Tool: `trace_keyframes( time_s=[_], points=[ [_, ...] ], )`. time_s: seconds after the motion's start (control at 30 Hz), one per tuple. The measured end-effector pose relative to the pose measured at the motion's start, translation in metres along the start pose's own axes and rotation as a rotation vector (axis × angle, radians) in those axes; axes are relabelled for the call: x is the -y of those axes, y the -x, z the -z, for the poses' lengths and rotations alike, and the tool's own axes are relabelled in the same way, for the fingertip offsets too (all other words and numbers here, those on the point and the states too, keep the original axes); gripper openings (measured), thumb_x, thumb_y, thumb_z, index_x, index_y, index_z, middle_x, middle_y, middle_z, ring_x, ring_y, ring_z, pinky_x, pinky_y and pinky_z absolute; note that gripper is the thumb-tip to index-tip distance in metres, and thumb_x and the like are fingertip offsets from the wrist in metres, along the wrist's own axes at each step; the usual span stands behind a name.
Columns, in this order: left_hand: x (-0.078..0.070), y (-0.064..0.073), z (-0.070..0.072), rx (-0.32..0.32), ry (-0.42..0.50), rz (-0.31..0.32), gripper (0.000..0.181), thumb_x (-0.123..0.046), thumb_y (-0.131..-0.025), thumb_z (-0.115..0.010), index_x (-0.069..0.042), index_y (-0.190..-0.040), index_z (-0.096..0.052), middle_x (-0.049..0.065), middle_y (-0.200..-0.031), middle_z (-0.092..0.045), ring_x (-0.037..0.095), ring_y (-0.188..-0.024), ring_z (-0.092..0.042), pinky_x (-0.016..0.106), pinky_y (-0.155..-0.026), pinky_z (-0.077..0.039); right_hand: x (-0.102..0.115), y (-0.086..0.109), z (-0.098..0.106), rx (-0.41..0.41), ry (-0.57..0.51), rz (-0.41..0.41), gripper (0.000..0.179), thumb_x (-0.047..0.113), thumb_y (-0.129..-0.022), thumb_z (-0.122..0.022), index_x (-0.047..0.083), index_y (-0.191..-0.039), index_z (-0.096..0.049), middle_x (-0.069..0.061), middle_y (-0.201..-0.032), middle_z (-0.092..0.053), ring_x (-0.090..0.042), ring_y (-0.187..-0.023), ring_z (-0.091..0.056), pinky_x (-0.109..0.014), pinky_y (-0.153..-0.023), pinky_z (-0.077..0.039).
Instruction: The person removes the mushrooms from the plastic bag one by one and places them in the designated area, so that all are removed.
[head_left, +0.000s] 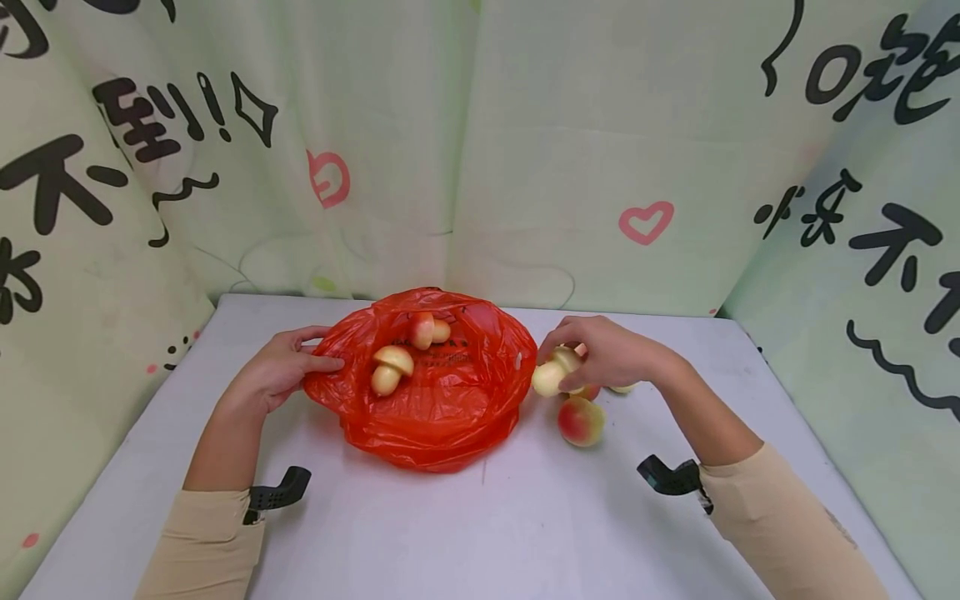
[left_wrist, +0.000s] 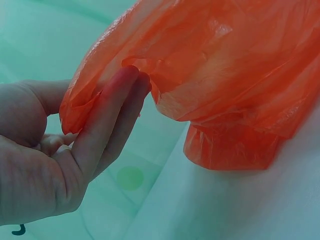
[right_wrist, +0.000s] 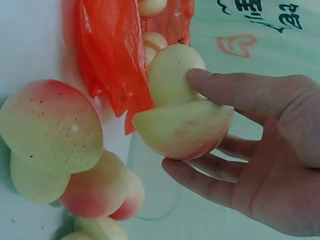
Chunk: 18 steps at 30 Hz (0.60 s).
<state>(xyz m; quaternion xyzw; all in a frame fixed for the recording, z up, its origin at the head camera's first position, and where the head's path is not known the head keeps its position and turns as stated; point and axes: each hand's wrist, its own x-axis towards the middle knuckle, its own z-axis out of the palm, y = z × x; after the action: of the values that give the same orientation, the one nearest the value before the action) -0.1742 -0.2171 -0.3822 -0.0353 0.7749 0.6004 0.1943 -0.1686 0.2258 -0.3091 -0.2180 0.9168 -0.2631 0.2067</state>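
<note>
A red plastic bag (head_left: 457, 408) stands on the table with its mouth spread open. Two toy mushrooms lie inside: a pale yellow mushroom (head_left: 392, 368) and a reddish mushroom (head_left: 427, 330) behind it. My left hand (head_left: 279, 367) pinches the bag's left rim, thumb on the inner side and fingers along the outside. At the bag's right rim, my right hand (head_left: 611, 348) holds another toy mushroom (right_wrist: 185, 127) between thumb and fingers, its pale stem pointing toward the bag. Below that hand, a red-and-yellow mushroom (head_left: 581, 422) lies on the table.
More loose mushrooms (right_wrist: 95, 185) are grouped to the right of the bag, partly hidden under my right hand in the head view. The white table (head_left: 480, 533) ends at a printed curtain (head_left: 525, 167) behind and at both sides.
</note>
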Motion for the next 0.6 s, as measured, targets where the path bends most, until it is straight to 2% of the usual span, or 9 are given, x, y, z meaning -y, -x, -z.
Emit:
trace_keyframes(
  time_s=[0.13, 0.37, 0.6],
  points=[
    [0.000, 0.000, 0.000, 0.006, 0.009, 0.001, 0.079, -0.020, -0.100, -0.070, -0.006, -0.164, -0.026, 0.026, -0.151, -0.049, 0.013, -0.094, -0.071, 0.029, -0.086, -0.063, -0.006, 0.004, 0.001, 0.000, 0.009, -0.015, 0.032, 0.007, -0.085, -0.083, 0.020, -0.113, -0.076, -0.012, -0.122, -0.062, -0.032, -0.109, -0.061, -0.038, -0.067, -0.065],
    [0.000, 0.000, 0.000, 0.009, 0.015, 0.004, 0.080, -0.019, -0.100, -0.070, -0.006, -0.165, -0.026, 0.026, -0.153, -0.048, 0.014, -0.095, -0.071, 0.030, -0.086, -0.063, -0.016, 0.012, 0.003, -0.015, 0.081, 0.019, 0.029, 0.011, -0.085, -0.084, 0.023, -0.111, -0.077, -0.009, -0.118, -0.064, -0.029, -0.112, -0.058, -0.038, -0.084, -0.060],
    [0.000, 0.000, 0.001, 0.008, 0.004, 0.006, 0.081, -0.021, -0.100, -0.070, -0.006, -0.165, -0.025, 0.026, -0.153, -0.048, 0.013, -0.096, -0.071, 0.030, -0.086, -0.063, -0.023, 0.019, 0.002, -0.018, 0.059, 0.021, 0.028, 0.014, -0.086, -0.084, 0.023, -0.112, -0.078, -0.008, -0.117, -0.064, -0.029, -0.114, -0.058, -0.036, -0.085, -0.060]
  ],
)
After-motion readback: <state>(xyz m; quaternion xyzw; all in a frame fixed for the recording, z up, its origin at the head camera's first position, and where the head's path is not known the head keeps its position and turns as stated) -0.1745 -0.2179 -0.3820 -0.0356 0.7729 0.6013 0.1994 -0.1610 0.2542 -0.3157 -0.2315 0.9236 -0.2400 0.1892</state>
